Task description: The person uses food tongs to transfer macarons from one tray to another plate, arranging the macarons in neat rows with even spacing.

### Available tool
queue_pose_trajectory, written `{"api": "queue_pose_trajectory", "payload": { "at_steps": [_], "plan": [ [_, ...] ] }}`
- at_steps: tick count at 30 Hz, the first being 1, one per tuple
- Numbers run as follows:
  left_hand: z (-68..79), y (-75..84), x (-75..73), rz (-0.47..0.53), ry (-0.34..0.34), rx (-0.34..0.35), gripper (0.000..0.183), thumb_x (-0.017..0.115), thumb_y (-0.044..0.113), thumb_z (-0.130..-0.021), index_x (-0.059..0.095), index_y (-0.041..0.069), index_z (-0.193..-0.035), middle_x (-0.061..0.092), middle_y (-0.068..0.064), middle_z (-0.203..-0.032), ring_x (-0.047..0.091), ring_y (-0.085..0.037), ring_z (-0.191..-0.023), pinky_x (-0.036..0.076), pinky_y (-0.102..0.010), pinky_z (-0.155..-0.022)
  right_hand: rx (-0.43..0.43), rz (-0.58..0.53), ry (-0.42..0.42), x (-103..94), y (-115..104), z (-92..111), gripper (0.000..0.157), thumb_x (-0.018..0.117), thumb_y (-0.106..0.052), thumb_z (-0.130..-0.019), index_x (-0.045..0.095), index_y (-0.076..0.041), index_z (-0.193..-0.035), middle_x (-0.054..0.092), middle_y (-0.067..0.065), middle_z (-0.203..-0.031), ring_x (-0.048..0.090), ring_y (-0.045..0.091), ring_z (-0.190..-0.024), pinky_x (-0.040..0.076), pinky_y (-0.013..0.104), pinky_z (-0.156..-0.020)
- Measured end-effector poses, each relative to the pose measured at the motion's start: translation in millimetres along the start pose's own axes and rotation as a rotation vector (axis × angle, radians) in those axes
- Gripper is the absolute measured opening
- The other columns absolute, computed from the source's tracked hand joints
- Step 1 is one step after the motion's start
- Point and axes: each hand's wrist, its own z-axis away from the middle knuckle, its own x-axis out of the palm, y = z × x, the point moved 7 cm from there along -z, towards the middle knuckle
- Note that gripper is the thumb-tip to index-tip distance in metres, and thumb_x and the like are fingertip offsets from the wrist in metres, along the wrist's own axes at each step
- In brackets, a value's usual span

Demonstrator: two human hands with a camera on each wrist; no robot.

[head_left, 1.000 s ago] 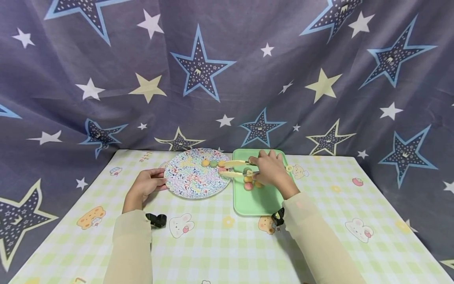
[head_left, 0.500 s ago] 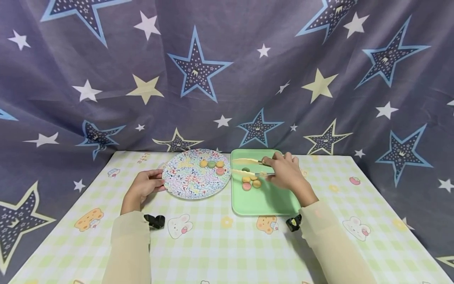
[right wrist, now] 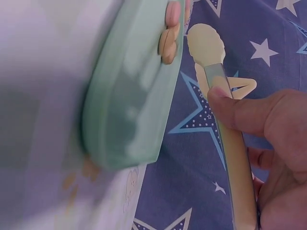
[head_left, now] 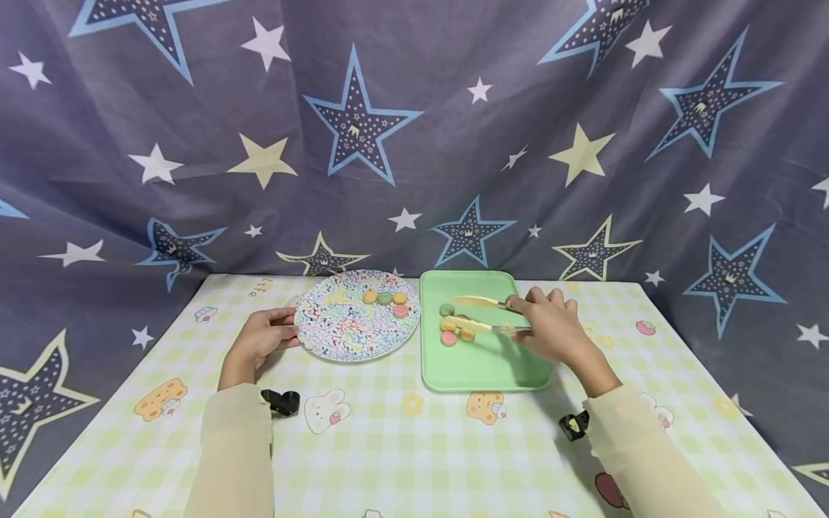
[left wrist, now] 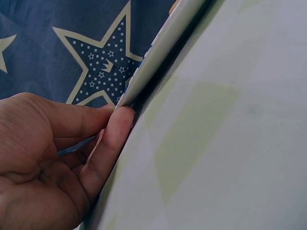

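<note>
My left hand (head_left: 262,337) pinches the left rim of a round plate (head_left: 350,338) speckled in many colours; in the left wrist view, thumb and finger (left wrist: 120,127) grip its edge. On the plate's upper right lie small macarons: a green one (head_left: 385,298) between two orange ones, and a pink one (head_left: 401,311) below. My right hand (head_left: 550,325) holds pale yellow tongs (head_left: 473,326), their arms spread with nothing between the tips. They hover over a light green tray (head_left: 482,370). Several macarons cluster at its left: green (head_left: 447,310), orange (head_left: 467,334) and pink (head_left: 449,338).
Plate and tray stand side by side at the back of a table with a green checked cloth (head_left: 388,446). Directly behind hangs a dark curtain (head_left: 414,144) printed with stars. Black wrist cameras (head_left: 281,402) sit under both forearms.
The tongs have drawn back rightward from the plate to over the tray. The pink macaron between their tips earlier now lies free on the plate. My left hand stays at the rim.
</note>
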Motion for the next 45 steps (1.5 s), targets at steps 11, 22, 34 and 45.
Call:
{"api": "queue_pose_trajectory", "payload": {
  "at_steps": [11, 22, 34, 45],
  "plan": [
    [-1.9, 0.5, -1.6, -0.004, 0.005, -0.002, 0.058, 0.057, -0.006, -0.1, 0.038, -0.004, -0.155, 0.043, -0.021, -0.141, 0.06, -0.012, -0.096, 0.063, -0.027, -0.085, -0.048, 0.034, 0.016, -2.6, 9, 19, 0.065, 0.084, -0.027, -0.087, 0.059, -0.012, -0.145, 0.056, 0.012, -0.114, 0.037, 0.031, -0.086, 0.022, 0.038, -0.067],
    [-1.7, 2.4, 1.5, 0.001, 0.004, 0.0, 0.056, 0.055, -0.007, -0.101, 0.038, -0.006, -0.154, 0.043, -0.022, -0.141, 0.061, -0.01, -0.093, 0.064, -0.027, -0.084, -0.066, 0.032, 0.03, -1.4, 15, 35, 0.064, 0.084, -0.028, -0.086, 0.06, -0.011, -0.143, 0.055, 0.01, -0.109, 0.038, 0.03, -0.085, 0.022, 0.038, -0.066],
    [-1.6, -0.8, 1.8, 0.007, 0.005, -0.014, 0.056, 0.055, -0.006, -0.101, 0.038, -0.005, -0.154, 0.042, -0.022, -0.142, 0.06, -0.014, -0.099, 0.063, -0.027, -0.085, -0.071, 0.033, 0.011, 6.7, 17, 42, 0.065, 0.085, -0.03, -0.085, 0.06, -0.012, -0.142, 0.055, 0.007, -0.107, 0.037, 0.028, -0.083, 0.022, 0.037, -0.066],
    [-0.9, -0.8, 1.2, 0.007, 0.008, -0.018, 0.056, 0.055, -0.006, -0.101, 0.038, -0.005, -0.155, 0.042, -0.023, -0.143, 0.06, -0.015, -0.1, 0.063, -0.027, -0.086, -0.098, 0.011, -0.013, 14.6, 17, 39, 0.063, 0.084, -0.033, -0.086, 0.06, -0.01, -0.14, 0.056, 0.01, -0.109, 0.041, 0.028, -0.084, 0.026, 0.035, -0.065]
  ]
}}
